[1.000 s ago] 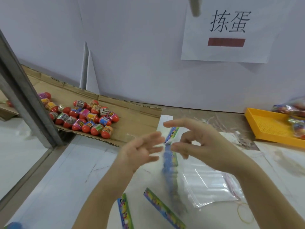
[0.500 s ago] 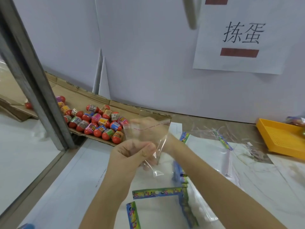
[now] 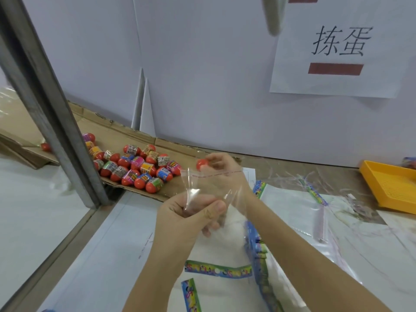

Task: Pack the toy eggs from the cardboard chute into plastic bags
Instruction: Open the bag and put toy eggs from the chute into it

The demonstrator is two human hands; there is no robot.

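- Toy eggs [image 3: 137, 163], red shells with bright printed wraps, lie bunched in a loose heap on the lower end of the cardboard chute [image 3: 126, 137]. They are left of the hands and just right of a slanted grey metal post [image 3: 51, 97].
- One stray egg [image 3: 46, 146] sits on the cardboard on the other side of that post, apart from the heap.
- The right hand [image 3: 221, 170] is raised beyond the bag, its fingers curled round a single red toy egg [image 3: 201, 164]. It holds the egg just above the bag's top edge, near the left corner of the mouth.
- The left hand [image 3: 191, 215] is nearer the camera, with thumb and fingers pinching the bunched lower part of a clear plastic bag [image 3: 195, 184].
- The bag stands upright between the two hands, a thin red seal line runs across its top, and the right wrist shows through the film.
- Whether the egg has passed the bag's mouth cannot be told.
- On the white table [image 3: 108, 255] under the forearms lie colourful printed card strips [image 3: 218, 270]. More strips are stacked on edge beside the right forearm.
- Flat clear bags [image 3: 292, 206] are spread out to the right of the right arm.
- A yellow plastic tray [image 3: 387, 188] sits at the far right, near the wall.
- A white paper sign [image 3: 337, 57] on the wall bears two black characters above a dark red bar.
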